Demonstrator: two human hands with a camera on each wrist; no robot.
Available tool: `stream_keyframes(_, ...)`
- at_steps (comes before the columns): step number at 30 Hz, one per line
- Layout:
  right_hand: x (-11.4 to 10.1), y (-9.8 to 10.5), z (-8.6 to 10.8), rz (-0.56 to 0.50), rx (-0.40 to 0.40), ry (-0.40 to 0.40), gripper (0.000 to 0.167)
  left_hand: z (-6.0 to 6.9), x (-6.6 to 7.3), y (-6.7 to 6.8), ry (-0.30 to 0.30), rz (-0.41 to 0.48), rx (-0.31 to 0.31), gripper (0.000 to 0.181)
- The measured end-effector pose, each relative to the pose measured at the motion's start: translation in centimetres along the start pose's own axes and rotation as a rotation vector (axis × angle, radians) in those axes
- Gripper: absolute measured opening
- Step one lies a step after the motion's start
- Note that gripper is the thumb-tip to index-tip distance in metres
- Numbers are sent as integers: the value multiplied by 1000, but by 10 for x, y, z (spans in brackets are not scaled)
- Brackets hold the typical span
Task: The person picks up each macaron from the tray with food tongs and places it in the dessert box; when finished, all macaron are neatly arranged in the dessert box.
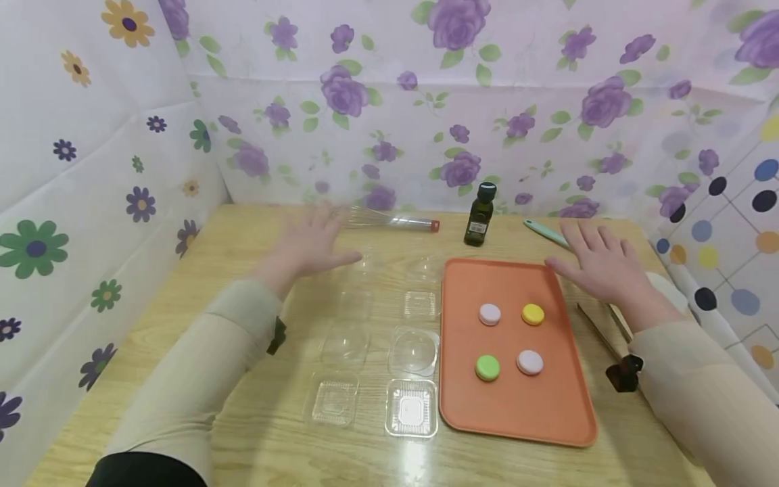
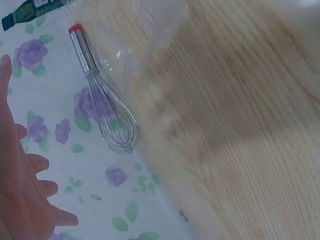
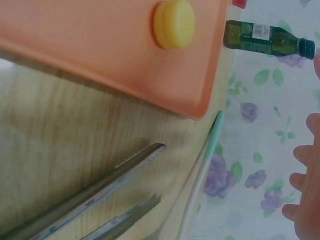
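Note:
My left hand [image 1: 304, 243] hovers over the table's left side, fingers spread and holding nothing. Nearest to it is a whisk [image 1: 389, 220] with a red-tipped handle. Over the right side my right hand [image 1: 602, 264] is spread and empty, beside the far right corner of an orange tray [image 1: 511, 412]. On that tray sit several macarons: a yellow one [image 1: 533, 314], a green one [image 1: 487, 368] and pale pink ones [image 1: 530, 362]. Below the right hand, metal tongs [image 3: 100, 187] lie on the table, with a mint-green handled utensil [image 3: 212, 137] behind them.
Several clear plastic boxes [image 1: 412, 408] stand in two columns left of the tray. A dark green bottle [image 1: 479, 220] is upright at the back. Floral sheets [image 1: 389, 122] wall the table at the back and sides. Under the right forearm, the tongs are partly hidden.

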State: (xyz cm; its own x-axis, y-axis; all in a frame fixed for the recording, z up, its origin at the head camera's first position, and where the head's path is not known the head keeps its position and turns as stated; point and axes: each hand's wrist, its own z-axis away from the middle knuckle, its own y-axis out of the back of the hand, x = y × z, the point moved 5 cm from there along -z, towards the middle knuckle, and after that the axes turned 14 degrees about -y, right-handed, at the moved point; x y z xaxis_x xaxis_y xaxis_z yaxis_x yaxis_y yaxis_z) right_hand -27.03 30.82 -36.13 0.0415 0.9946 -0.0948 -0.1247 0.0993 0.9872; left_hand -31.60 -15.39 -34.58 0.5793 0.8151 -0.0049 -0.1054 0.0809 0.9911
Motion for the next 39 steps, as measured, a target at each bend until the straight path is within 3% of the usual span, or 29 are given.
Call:
stream_keyframes(3,1,-4,5,2,0,4,87,1,9,-2,-36,32,17,102)
stream_keyframes(9,5,-12,13,-22,-12,7,87,5,31,-4,-97,-34,-2,106)
stream_keyframes(20,15,-28,27,-75,-62,29,91,16,69,-21,-249,-92,-12,101)
stream_keyframes(27,21,-36,34,-158,-2,107,97,31,98,-39,-343,-42,13,101)
stream_keyframes(33,30,-46,39,-201,39,124,96,42,122,-57,-439,59,-18,107)
stream_keyframes(39,37,-51,42,-216,67,119,90,49,139,-64,-506,82,-46,112)
